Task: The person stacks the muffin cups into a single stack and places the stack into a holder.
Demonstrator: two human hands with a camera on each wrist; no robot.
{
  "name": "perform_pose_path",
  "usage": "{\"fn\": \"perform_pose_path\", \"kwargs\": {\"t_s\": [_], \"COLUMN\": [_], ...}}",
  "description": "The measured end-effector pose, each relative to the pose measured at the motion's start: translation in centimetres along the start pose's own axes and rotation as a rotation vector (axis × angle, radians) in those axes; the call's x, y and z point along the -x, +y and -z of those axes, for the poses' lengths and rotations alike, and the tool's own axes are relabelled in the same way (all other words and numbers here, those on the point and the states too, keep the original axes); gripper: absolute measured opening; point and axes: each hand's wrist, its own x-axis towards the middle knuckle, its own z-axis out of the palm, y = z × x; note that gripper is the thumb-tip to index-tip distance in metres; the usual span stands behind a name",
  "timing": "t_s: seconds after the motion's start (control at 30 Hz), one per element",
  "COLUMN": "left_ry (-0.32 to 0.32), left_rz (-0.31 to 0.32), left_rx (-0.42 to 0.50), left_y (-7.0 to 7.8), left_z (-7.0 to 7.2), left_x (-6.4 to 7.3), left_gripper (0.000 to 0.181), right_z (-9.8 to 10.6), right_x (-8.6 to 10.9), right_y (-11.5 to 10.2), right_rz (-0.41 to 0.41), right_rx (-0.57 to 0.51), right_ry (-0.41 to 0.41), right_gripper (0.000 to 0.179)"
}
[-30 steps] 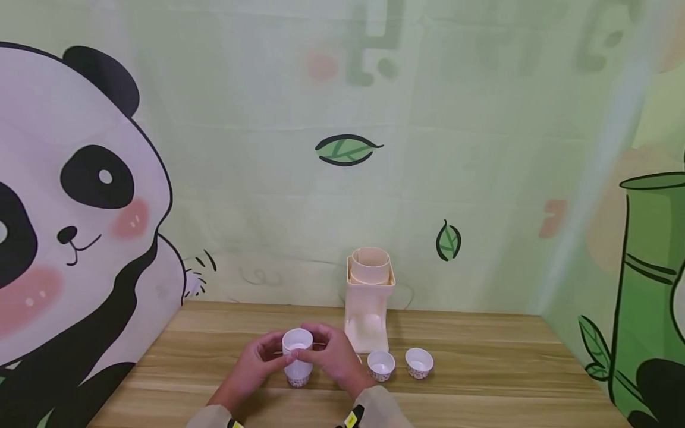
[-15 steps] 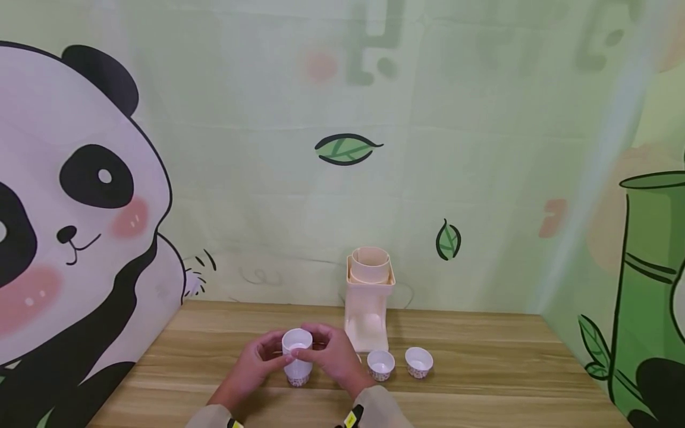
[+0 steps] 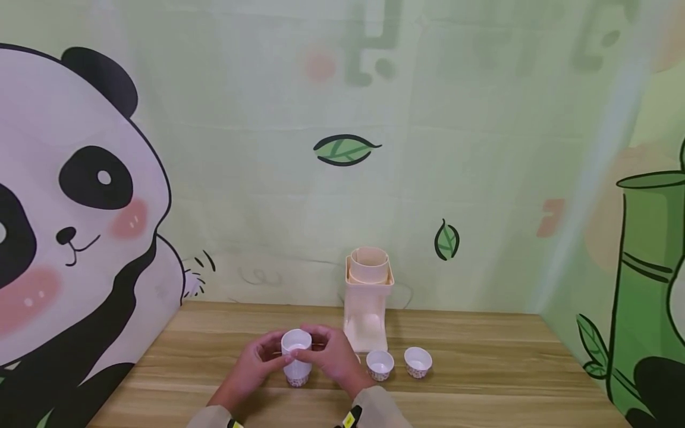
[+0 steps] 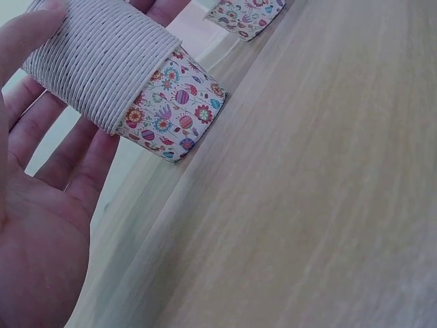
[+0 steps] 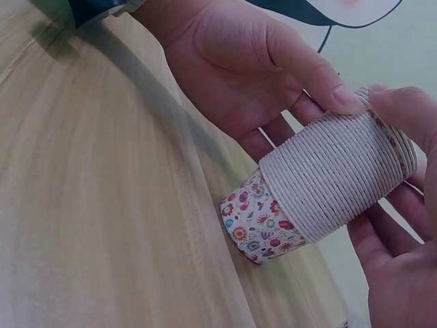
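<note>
A tall stack of nested paper baking cups stands upright on the wooden table, the lowest cup's floral print showing beneath many white rims. My left hand holds its left side, with the thumb on the near face. From the other side my right hand grips the same stack, and both thumbs nearly meet at the front near the top. Close up in the left wrist view, the ribbed rims of the stack lie against the left hand's fingers. In the right wrist view both hands surround the stack.
Behind the right hand stands a pale pink holder with a round tube on top. Two single baking cups, one nearer and one farther right, sit open side up. Another white rim peeks out beside the right hand. A panda-print backdrop closes the rear.
</note>
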Motion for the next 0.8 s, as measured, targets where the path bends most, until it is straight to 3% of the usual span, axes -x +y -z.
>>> {"fn": "perform_pose_path", "kwargs": {"t_s": [0.63, 0.8], "left_ry": [0.001, 0.001], "left_rz": [-0.017, -0.013], "left_rx": [0.002, -0.004], "left_y": [-0.2, -0.1], "left_z": [0.2, 0.1], "left_x": [0.1, 0.1], "left_gripper": [0.052, 0.054], "right_z": [0.0, 0.8], "right_x": [0.9, 1.5], "right_y": [0.1, 0.1], "right_rz": [0.062, 0.061], "right_rx": [-0.097, -0.06], "right_ry": [0.043, 0.064], "right_gripper": [0.047, 0.048]}}
